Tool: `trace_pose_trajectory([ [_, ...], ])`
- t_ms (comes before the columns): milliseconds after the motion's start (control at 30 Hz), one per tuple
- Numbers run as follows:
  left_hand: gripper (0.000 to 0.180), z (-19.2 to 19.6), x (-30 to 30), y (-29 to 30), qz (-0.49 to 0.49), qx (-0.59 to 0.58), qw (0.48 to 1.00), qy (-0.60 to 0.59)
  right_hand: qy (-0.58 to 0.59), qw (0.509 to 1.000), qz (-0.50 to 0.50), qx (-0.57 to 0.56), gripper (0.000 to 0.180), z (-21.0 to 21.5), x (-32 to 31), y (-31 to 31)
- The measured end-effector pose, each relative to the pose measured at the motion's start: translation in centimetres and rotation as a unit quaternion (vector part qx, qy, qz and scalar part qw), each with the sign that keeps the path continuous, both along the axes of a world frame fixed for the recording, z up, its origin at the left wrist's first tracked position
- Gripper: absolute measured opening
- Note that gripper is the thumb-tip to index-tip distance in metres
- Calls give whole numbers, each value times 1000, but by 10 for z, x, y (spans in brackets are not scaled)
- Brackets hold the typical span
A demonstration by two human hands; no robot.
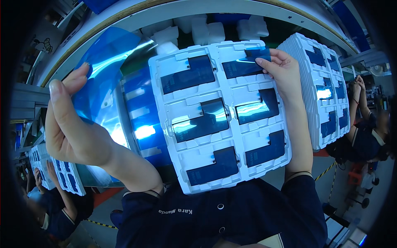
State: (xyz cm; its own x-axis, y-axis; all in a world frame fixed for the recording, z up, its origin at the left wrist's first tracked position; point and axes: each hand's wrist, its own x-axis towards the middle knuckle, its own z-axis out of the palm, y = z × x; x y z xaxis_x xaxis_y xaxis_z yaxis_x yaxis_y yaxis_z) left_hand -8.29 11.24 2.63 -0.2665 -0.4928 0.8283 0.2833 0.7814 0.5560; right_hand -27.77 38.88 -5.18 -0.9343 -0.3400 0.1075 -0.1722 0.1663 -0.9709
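Note:
A white moulded tray point(225, 124) leans in front of my body, its compartments holding several flat black L-shaped pieces point(213, 167) that look like battery packs. My right hand point(283, 70) is at its upper right corner, thumb and fingers pinched on a small piece of translucent blue film point(257, 53) over the top right black piece. To the left, my left hand point(76, 124) is raised with its fingers bent at the edge of a large, curled sheet of blue film point(103, 58). The film seems to be caught in these fingers, though the contact is partly hidden.
Beside my right arm stands a tall stack of similar filled trays point(306, 91). Blue strips with shiny bands point(142, 111) lie left of my tray. White foam blocks point(211, 32) line the far side under a bench edge point(173, 16). Co-workers point(366, 124) work at both sides.

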Motion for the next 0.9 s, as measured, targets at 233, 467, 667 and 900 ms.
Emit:
trace_pose_trajectory([
  [233,34,-1,2,-3,-8,11,1000,5,20,999,-6,26,24,0,1,-1],
  [467,35,0,3,-4,-12,6,1000,-1,38,997,-14,58,21,-3,0,-1],
  [667,35,0,3,-1,-12,34,999,11,62,994,-8,87,21,-6,0,-1],
  [900,36,1,5,-3,0,12,1000,2,150,971,6,188,27,-8,2,-1],
])
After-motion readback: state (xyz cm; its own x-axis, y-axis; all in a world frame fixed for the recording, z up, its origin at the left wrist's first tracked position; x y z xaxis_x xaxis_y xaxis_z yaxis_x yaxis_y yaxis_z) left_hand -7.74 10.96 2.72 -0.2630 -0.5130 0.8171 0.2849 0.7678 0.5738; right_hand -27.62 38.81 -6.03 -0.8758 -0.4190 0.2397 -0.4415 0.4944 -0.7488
